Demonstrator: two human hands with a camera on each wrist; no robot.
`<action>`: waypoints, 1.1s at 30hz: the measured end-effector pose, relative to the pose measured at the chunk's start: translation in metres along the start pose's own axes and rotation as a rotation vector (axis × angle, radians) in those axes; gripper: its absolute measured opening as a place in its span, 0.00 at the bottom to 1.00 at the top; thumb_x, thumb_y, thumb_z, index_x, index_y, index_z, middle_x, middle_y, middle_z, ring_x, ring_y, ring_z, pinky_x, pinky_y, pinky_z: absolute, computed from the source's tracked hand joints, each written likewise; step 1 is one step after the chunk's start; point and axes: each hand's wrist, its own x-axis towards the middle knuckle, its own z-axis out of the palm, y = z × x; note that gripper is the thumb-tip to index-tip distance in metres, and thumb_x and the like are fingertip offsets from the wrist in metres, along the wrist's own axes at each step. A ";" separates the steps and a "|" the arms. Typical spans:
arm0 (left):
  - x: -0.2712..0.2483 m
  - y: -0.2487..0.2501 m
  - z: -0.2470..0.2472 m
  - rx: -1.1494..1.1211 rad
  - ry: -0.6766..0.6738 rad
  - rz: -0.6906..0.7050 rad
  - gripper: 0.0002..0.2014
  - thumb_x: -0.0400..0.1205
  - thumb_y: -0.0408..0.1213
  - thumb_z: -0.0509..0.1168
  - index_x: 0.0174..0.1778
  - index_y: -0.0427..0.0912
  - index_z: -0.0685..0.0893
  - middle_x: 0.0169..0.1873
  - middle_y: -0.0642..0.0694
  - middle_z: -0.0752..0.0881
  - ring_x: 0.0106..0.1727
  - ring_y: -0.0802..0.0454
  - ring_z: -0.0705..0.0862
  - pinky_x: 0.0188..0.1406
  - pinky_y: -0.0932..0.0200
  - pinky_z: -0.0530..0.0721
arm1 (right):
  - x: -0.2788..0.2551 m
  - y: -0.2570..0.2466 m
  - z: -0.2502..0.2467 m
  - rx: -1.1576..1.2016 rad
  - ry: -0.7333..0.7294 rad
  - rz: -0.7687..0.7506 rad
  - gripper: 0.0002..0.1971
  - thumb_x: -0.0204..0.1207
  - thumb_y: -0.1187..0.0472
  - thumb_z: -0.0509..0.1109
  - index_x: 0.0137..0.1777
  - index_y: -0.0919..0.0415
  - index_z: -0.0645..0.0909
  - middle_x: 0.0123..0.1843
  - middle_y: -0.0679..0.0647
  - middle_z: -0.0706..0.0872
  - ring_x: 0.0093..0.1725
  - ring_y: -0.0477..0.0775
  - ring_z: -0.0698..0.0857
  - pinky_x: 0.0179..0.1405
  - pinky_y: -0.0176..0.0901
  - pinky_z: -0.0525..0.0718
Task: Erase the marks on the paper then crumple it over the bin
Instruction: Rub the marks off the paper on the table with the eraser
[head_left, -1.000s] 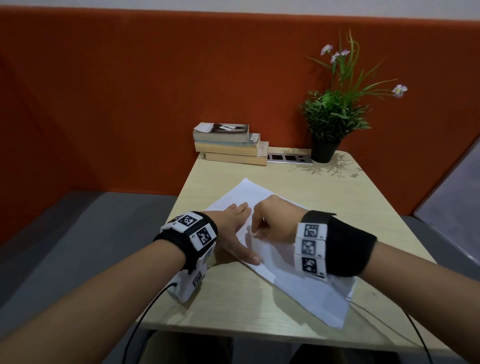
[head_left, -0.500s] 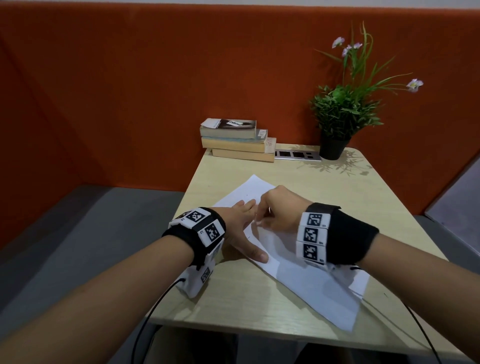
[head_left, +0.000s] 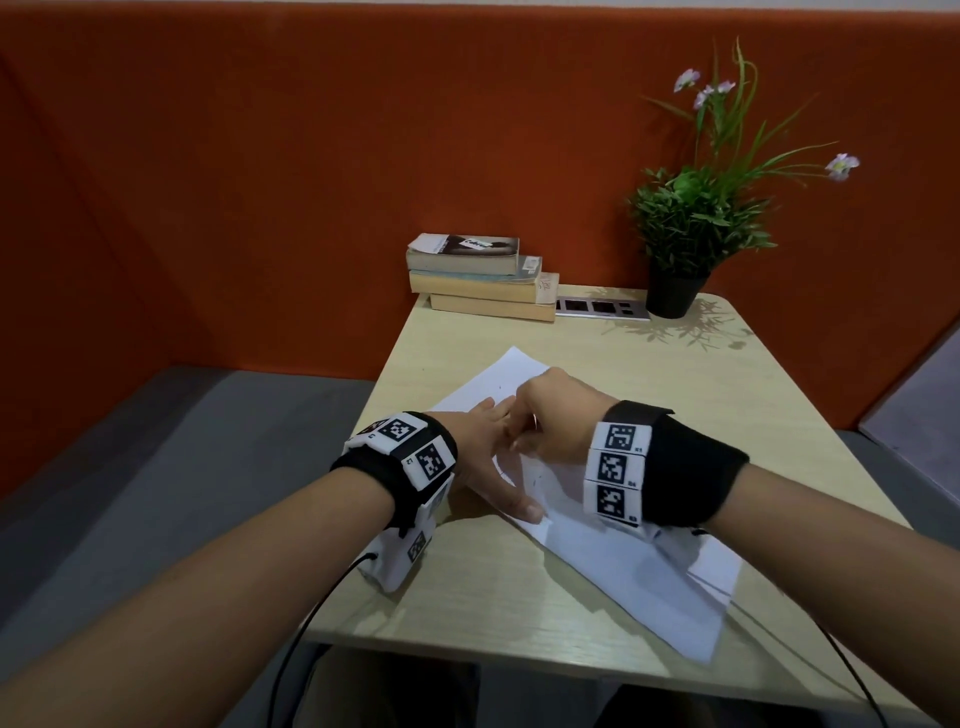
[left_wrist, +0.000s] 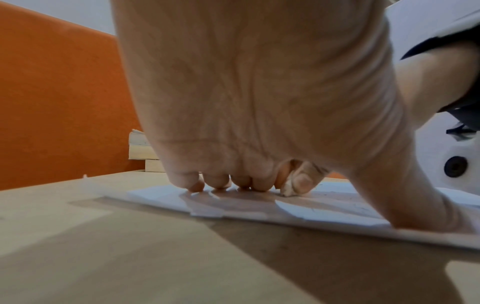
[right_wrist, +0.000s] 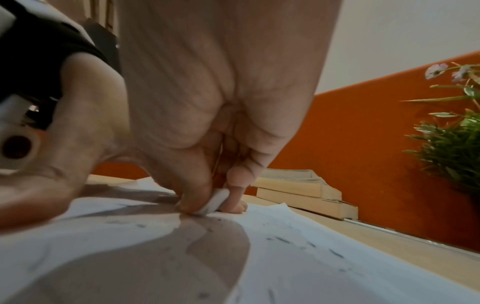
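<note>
A white sheet of paper (head_left: 639, 577) lies slantwise on the wooden table (head_left: 649, 374), with small dark pencil marks (right_wrist: 283, 239) scattered on it. My left hand (head_left: 493, 457) lies flat on the paper's left edge, fingers spread and thumb (head_left: 524, 512) pressing the sheet down. My right hand (head_left: 556, 410) is curled just to its right and pinches a small white eraser (right_wrist: 215, 200) between thumb and fingers, its lower end touching the paper. From the left wrist camera the eraser (left_wrist: 287, 188) shows beyond my left fingertips (left_wrist: 221, 184). No bin is in view.
A stack of books (head_left: 483, 275) sits at the table's far left edge, a silver socket strip (head_left: 602, 307) beside it, and a potted plant (head_left: 691, 228) at the far right. An orange partition (head_left: 260, 182) stands behind the table. Cables (head_left: 311, 613) hang from both wrists.
The right hand with the eraser has slid a little up the sheet, away from me and closer to the left fingers. The left hand keeps pressing the paper in the same place.
</note>
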 end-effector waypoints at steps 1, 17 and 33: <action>0.000 0.000 0.000 0.001 0.001 0.003 0.55 0.64 0.74 0.75 0.85 0.65 0.56 0.85 0.64 0.52 0.88 0.54 0.43 0.84 0.36 0.57 | -0.002 0.000 0.001 -0.005 0.002 -0.004 0.07 0.72 0.62 0.76 0.47 0.52 0.93 0.45 0.49 0.90 0.45 0.52 0.88 0.47 0.46 0.89; -0.013 0.015 -0.018 0.280 -0.038 -0.115 0.62 0.69 0.73 0.71 0.90 0.49 0.44 0.89 0.54 0.41 0.89 0.53 0.46 0.87 0.46 0.54 | -0.067 0.013 -0.005 0.099 -0.008 0.020 0.07 0.73 0.54 0.74 0.48 0.50 0.92 0.44 0.43 0.91 0.40 0.39 0.85 0.39 0.27 0.80; -0.026 0.003 -0.018 0.153 -0.030 -0.073 0.38 0.82 0.41 0.70 0.87 0.58 0.62 0.89 0.54 0.50 0.84 0.49 0.61 0.77 0.54 0.65 | -0.038 0.014 -0.005 0.107 0.020 0.034 0.05 0.73 0.56 0.75 0.46 0.53 0.92 0.43 0.44 0.89 0.39 0.40 0.84 0.38 0.31 0.82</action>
